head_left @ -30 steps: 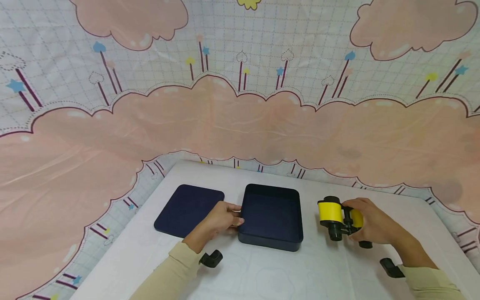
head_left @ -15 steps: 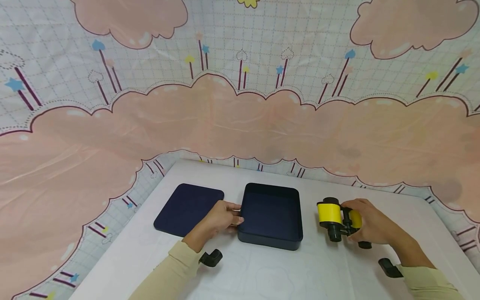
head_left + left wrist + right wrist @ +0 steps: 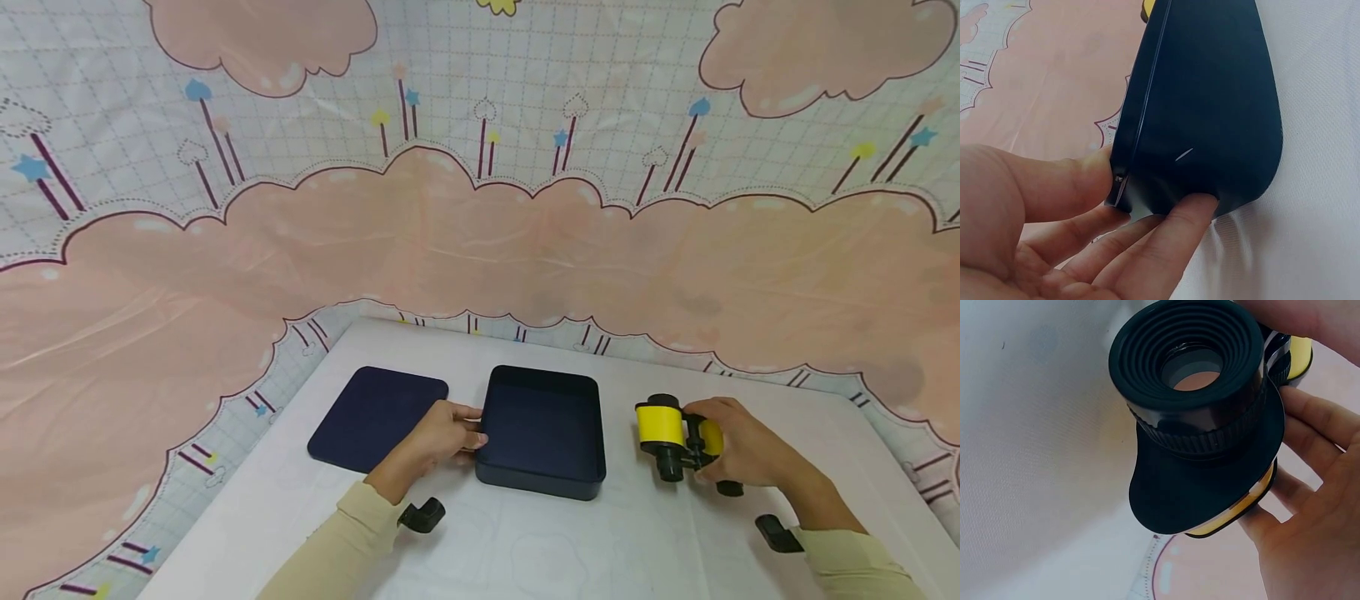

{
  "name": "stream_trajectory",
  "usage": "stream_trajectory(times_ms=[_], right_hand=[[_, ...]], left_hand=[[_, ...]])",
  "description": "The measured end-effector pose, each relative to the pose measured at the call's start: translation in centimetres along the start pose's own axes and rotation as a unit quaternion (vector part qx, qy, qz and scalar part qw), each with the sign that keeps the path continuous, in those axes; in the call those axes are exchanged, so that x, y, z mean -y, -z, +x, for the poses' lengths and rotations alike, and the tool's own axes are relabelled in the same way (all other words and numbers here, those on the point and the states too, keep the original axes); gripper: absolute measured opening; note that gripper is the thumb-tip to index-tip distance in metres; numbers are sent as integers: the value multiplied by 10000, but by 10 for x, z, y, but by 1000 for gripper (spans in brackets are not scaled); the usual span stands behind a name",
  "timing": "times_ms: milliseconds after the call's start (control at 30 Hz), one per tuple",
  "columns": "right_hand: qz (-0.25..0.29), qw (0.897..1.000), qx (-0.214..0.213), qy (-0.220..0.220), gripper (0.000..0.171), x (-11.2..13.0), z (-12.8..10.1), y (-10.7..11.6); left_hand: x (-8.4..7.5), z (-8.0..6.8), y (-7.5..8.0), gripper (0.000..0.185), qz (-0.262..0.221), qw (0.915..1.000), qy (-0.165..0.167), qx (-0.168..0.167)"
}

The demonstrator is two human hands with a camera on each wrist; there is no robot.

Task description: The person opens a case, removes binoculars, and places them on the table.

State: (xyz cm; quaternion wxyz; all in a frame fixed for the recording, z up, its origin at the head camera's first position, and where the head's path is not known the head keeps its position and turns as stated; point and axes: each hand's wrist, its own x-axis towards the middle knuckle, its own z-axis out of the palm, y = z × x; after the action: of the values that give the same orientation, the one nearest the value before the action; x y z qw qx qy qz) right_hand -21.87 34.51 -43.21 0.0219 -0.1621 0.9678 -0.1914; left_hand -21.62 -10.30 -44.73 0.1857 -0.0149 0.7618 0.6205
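Note:
An open dark navy box [image 3: 542, 433] stands mid-table, its flat lid [image 3: 377, 417] lying just to its left. My left hand [image 3: 442, 433] is at the box's left wall; in the left wrist view my left hand [image 3: 1035, 212] pinches the near corner of the box [image 3: 1210, 112] between thumb and fingers. To the right of the box, my right hand [image 3: 738, 450] grips yellow-and-black binoculars [image 3: 671, 433] just above the table. In the right wrist view the binoculars [image 3: 1197, 394] show a ribbed black eyepiece, with my right hand [image 3: 1310, 506] curled behind the yellow body.
The table is covered by a white cloth [image 3: 525, 542]. A pink cloud-patterned backdrop [image 3: 480, 242] hangs close behind and wraps round the left side. Black wrist-camera mounts [image 3: 422, 515] [image 3: 777, 533] sit on both beige sleeves.

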Motion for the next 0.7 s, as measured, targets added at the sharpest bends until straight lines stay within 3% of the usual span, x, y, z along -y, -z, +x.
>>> stream_trajectory(times_ms=[700], right_hand=[[26,9999,86,-114,96,-3,1,-4]], left_hand=[[1,-1,0,54,57,10000,0,-46]])
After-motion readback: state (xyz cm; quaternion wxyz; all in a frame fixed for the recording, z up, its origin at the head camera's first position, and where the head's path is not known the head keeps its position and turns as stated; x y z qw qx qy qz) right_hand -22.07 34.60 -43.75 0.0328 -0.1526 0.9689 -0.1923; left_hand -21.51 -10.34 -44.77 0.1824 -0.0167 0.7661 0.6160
